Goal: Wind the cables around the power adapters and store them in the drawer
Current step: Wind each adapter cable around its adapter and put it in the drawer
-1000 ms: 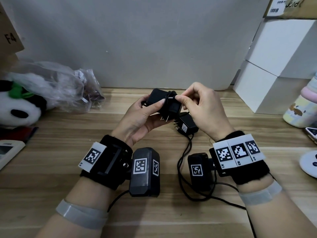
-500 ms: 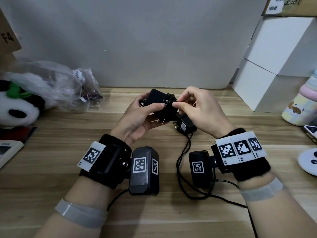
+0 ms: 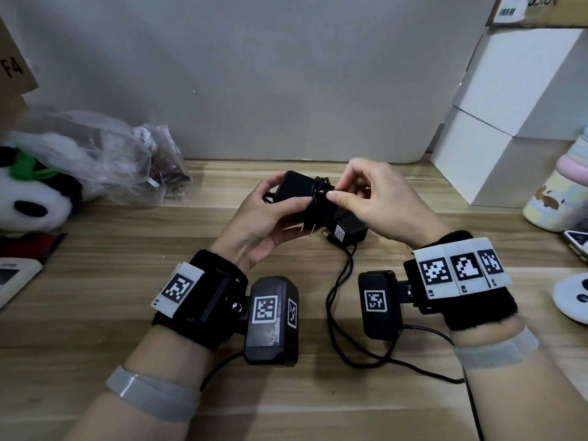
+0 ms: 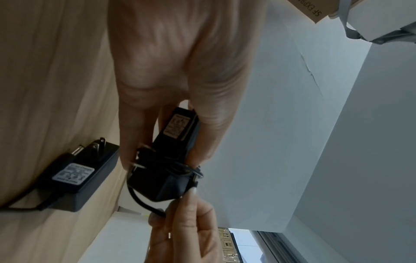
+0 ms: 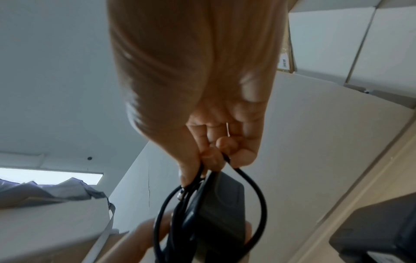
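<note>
In the head view, the left hand [image 3: 261,224] is gripping a black adapter [image 3: 297,189] above the wooden table [image 3: 95,281], thumb lying along its near face and fingers curling behind it. The cable [image 3: 318,194] is sitting in several turns around the adapter's middle. The right hand [image 3: 378,205] is pinching the cable's free end between thumb and forefinger right at the wound turns, its other fingers curling in. A second adapter [image 3: 346,229] is lying on the table just below the hands, its own cable [image 3: 337,300] trailing loose toward the person. A panda toy [image 3: 28,198] and a plastic bag [image 3: 95,154] are lying at the left, white boxes [image 3: 509,122] are standing at the right.

In the left wrist view, the left hand [image 4: 180,80] is clamping the adapter [image 4: 171,160] from both sides, label and prongs facing the camera. The right hand's fingertips [image 4: 191,201] are holding the cable [image 4: 139,197] at the adapter's far end. The second adapter [image 4: 78,170] is lying flat on the table [image 4: 45,71], label up.

In the right wrist view, the right hand [image 5: 213,115] is pinching the cable [image 5: 254,195], which is looping around the adapter [image 5: 220,210]. The left hand's fingers [image 5: 146,236] are showing blurred behind it.
</note>
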Motion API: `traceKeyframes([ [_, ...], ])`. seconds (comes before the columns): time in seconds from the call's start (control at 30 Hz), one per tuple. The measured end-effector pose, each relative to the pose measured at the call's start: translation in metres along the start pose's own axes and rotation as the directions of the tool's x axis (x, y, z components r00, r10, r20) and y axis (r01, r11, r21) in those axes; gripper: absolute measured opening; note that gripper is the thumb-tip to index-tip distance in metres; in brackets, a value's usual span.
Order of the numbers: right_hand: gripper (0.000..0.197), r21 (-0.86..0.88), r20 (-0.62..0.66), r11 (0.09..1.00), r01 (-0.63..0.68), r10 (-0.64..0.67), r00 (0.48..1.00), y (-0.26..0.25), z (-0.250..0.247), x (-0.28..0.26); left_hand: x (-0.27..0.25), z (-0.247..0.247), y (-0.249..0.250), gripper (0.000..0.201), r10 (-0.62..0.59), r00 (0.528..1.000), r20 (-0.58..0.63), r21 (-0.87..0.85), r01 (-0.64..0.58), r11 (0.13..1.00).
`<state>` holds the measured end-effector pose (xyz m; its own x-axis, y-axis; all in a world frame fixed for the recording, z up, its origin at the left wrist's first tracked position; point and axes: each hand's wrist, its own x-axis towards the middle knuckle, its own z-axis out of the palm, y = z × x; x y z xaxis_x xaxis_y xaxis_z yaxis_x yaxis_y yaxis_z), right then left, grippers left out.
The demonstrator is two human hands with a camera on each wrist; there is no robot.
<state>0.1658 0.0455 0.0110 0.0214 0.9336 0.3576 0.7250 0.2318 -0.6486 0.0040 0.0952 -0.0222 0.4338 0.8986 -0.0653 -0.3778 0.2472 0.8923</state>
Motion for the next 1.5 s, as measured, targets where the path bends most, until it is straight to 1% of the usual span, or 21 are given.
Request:
traceKeyframes([
  [0.1,0.021,0.027,0.019,1.0,-0.003,0.003,1.0,0.0,-0.003,0.0,-0.002,0.002,-0.001,0.076,-0.005,1.0,0.028,-0.015,0.005,1.0],
  [0.17,0.021,0.054,0.026,0.999,-0.001,0.0,1.0,0.0,-0.003,0.0,-0.001,0.001,-0.002,0.078,-0.006,0.999,0.04,-0.029,0.007,1.0],
  [0.47,0.022,0.157,0.016,0.987,0.033,-0.036,0.999,-0.002,-0.006,0.0,-0.001,0.001,-0.001,0.062,-0.01,0.998,0.068,-0.091,0.016,0.996],
  [0.53,0.022,0.166,0.017,0.986,0.032,-0.035,0.999,-0.001,-0.006,0.0,-0.002,0.0,0.0,0.058,-0.011,0.998,0.062,-0.081,0.016,0.997],
  [0.57,0.022,0.165,0.016,0.986,0.034,-0.037,0.999,-0.001,-0.007,0.0,-0.002,0.0,0.0,0.059,-0.014,0.998,0.056,-0.074,0.018,0.997],
  [0.67,0.023,0.142,0.012,0.989,0.04,-0.042,0.999,0.0,-0.005,0.001,-0.002,0.001,0.0,0.068,-0.01,0.999,0.04,-0.071,0.013,0.997],
  [0.77,0.022,0.076,0.024,0.996,0.037,-0.039,0.999,0.001,-0.003,0.001,0.001,-0.002,-0.001,0.062,-0.004,1.0,0.022,-0.083,0.005,0.997],
  [0.87,0.02,0.007,0.029,0.999,0.036,-0.036,0.999,0.0,0.0,0.0,0.003,-0.007,-0.002,0.054,-0.019,0.999,0.034,-0.077,0.022,0.997],
  [0.97,0.016,-0.036,0.047,0.998,0.049,-0.048,0.998,-0.001,0.003,-0.001,0.004,-0.008,-0.005,0.057,-0.029,0.999,0.035,-0.032,0.031,0.999],
  [1.03,0.016,-0.045,0.049,0.998,0.048,-0.045,0.998,0.0,0.004,0.0,0.004,-0.006,-0.007,0.054,-0.035,0.999,0.031,-0.017,0.036,0.999],
  [1.1,0.017,-0.015,0.027,0.999,0.044,-0.043,0.999,0.0,0.006,0.001,0.004,-0.005,-0.006,0.05,-0.039,0.999,0.032,-0.007,0.039,0.999],
  [1.23,0.02,0.095,-0.063,0.993,0.069,-0.063,0.996,-0.003,0.008,0.0,0.004,-0.007,-0.004,0.049,-0.023,0.999,0.026,0.006,0.023,1.0],
  [1.27,0.017,0.111,-0.061,0.992,0.067,-0.06,0.996,-0.003,0.007,0.001,0.003,-0.008,-0.003,0.049,-0.019,0.999,0.031,0.0,0.019,1.0],
  [1.37,0.008,0.116,-0.002,0.993,0.03,-0.03,1.0,0.0,0.005,0.002,0.003,-0.01,-0.001,0.053,-0.011,0.999,0.035,0.014,0.011,1.0],
  [1.4,0.008,0.107,-0.01,0.994,0.026,-0.025,1.0,0.002,0.005,0.003,0.003,-0.009,0.0,0.055,-0.011,0.999,0.037,0.025,0.01,1.0],
  [1.5,0.007,0.084,-0.119,0.995,0.061,-0.05,0.992,0.001,0.006,0.002,0.002,-0.009,0.0,0.049,-0.028,0.997,0.072,0.017,0.027,0.999],
])
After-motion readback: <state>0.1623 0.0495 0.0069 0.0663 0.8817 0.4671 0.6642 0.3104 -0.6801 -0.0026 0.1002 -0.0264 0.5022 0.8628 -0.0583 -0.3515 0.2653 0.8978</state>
